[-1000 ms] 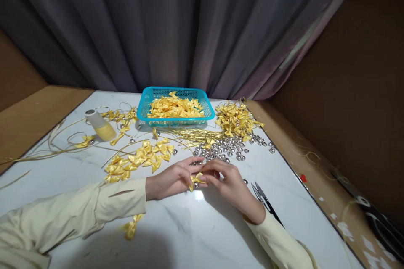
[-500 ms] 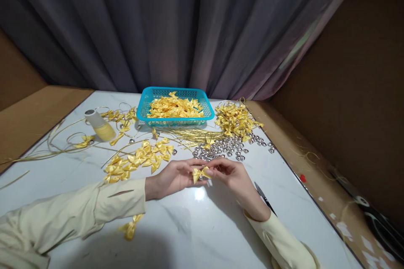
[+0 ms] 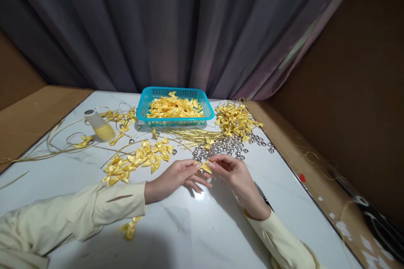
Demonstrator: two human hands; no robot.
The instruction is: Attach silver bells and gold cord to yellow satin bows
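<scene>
Bow (image 3: 206,167), yellow, pinched by left hand (image 3: 173,177) and right hand (image 3: 235,176); white bench (image 3: 195,227), surface stretching nearside; silver beads (image 3: 220,148) just beyond; blue basket (image 3: 176,120) near far edge.

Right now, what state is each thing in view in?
Yellow bow: pinched from both sides
Left hand: pinching the bow, other fingers extended
Right hand: pinching the bow
Blue basket: upright, heaped with bows
Bottle: capped
Gold cords: lying bunched
Silver pieces: loosely scattered
Snips: partly hidden
Curtain: hanging in folds
</scene>
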